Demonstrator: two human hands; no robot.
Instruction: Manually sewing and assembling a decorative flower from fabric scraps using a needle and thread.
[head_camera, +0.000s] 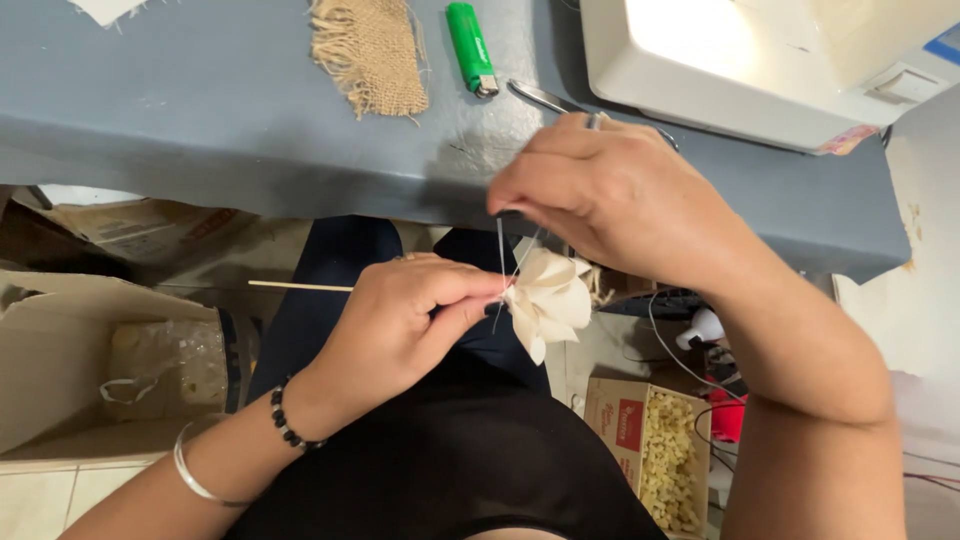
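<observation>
Below the bench (250, 150) edge, your left hand (395, 325) pinches the cream fabric flower (548, 300) steady while your right hand's (610, 195) fingers clamp the taut thread (501, 255).

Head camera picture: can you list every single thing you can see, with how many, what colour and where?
Cloth flower: one, cream, pinched at its base, on a thin wooden stick.
Thread: pale strands, between flower and upper hand.
Table: one, grey-blue, across the top.
Burlap scrap: one, tan, on the table.
Lighter: one, green, beside the burlap.
Scissors: one, metal, partly hidden.
Sewing machine: one, white, top right.
Cardboard boxes: one open, left; one with yellow bits, lower right.
Left hand: pinching the flower; beaded and silver bracelets.
Right hand: pulling the thread.
</observation>
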